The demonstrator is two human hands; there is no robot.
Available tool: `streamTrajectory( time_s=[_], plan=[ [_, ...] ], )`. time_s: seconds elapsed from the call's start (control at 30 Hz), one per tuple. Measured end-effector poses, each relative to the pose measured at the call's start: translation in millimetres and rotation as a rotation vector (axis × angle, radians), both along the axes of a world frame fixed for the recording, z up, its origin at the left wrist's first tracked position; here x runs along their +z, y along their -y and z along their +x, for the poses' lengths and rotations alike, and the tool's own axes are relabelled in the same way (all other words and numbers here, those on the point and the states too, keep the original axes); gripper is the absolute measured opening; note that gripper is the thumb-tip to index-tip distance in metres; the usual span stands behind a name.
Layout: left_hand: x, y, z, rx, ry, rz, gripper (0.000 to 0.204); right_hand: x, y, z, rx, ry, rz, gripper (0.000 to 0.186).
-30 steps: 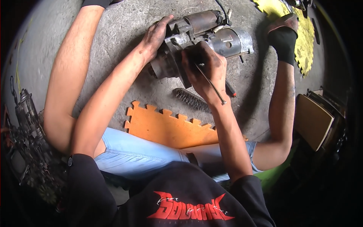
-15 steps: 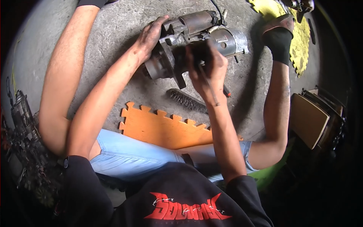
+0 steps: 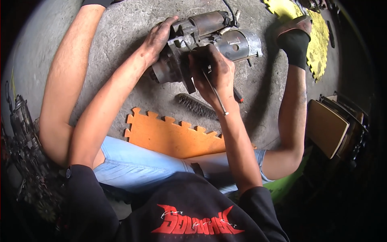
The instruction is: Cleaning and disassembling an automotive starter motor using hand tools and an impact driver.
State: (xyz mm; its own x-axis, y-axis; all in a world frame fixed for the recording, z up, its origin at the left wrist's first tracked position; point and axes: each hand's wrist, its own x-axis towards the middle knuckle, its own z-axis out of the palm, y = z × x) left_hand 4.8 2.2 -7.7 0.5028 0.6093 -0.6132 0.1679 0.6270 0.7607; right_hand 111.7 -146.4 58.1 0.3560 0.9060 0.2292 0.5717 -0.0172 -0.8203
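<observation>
A greasy starter motor (image 3: pixel 242 43) lies on the concrete, its smaller cylinder (image 3: pixel 207 23) along the far side. My left hand (image 3: pixel 158 38) grips the starter motor at its left end, fingers reaching toward the smaller cylinder. Over the middle of the motor, my right hand (image 3: pixel 215 72) is closed round a thin metal rod tool (image 3: pixel 215 93). One end of the rod points back over my wrist; its far end slants toward the housing by the flange. Whether that tip touches the metal I cannot tell. My fingers hide part of the motor.
A dark-bristled brush (image 3: pixel 197 106) and a red-and-black handle (image 3: pixel 238 96) lie on the near side. An orange foam mat (image 3: pixel 173 135) is before my lap. Yellow matting (image 3: pixel 318 44) is at far right, brown boards (image 3: pixel 328 128) at right, dark machine parts (image 3: pixel 24 125) at left.
My right hand has shifted slightly left and is less blurred; the rod in it now shows more clearly. My left hand stays on the starter motor.
</observation>
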Motion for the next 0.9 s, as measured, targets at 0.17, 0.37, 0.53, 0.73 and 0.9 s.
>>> streamTrajectory(
  time_s=[0.17,0.37,0.53,0.73,0.9],
  plan=[
    [10.8,6.4,3.3,0.056,-0.004,0.047,0.057,-5.7,-1.9,-2.8,-0.065,0.086,-0.002,0.008],
    [5.6,0.2,0.3,0.027,-0.061,-0.021,0.052,-1.5,-7.8,-15.5,-0.031,0.006,0.016,0.008],
    [15.9,5.6,3.4,0.004,-0.028,-0.031,0.054,4.6,-13.2,16.8,0.1,-0.049,-0.001,0.013],
    [10.0,2.1,-4.3,-0.044,0.046,-0.014,0.053,3.5,-12.3,15.0,0.235,0.084,-0.059,0.011],
    [18.3,4.3,-3.4,-0.033,0.037,0.006,0.054,4.0,-8.4,13.0,0.115,0.105,-0.051,0.014]
  ],
)
